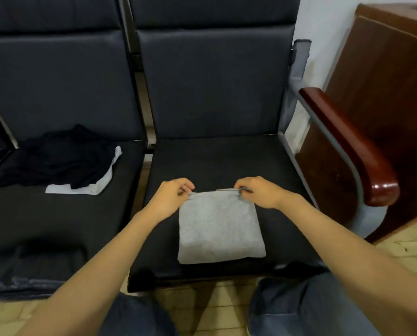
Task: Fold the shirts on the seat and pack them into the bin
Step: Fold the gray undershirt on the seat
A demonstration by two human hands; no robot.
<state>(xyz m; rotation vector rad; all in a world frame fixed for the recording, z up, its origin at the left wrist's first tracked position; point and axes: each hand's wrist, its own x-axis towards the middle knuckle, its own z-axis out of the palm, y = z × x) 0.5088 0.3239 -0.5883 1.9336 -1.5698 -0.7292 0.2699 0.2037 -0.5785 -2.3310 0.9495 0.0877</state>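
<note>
A grey shirt (pixel 220 227), folded into a neat rectangle, lies on the right-hand dark seat (pixel 226 161). My left hand (pixel 171 196) pinches its far left corner. My right hand (pixel 258 191) pinches its far right corner. Both corners are lifted slightly off the cushion. On the left seat (pixel 57 221) sits a crumpled heap of dark shirts (pixel 62 158) over a white one (pixel 100 184). A dark fabric bin (pixel 33 265) seems to stand at the left seat's front edge; its shape is hard to make out.
A red-brown wooden armrest (pixel 347 144) on a grey metal frame borders the right seat. Beyond it stands a brown wooden cabinet (pixel 384 93). My knees in blue jeans (pixel 299 306) are close to the seat front, above a wooden floor (pixel 226 299).
</note>
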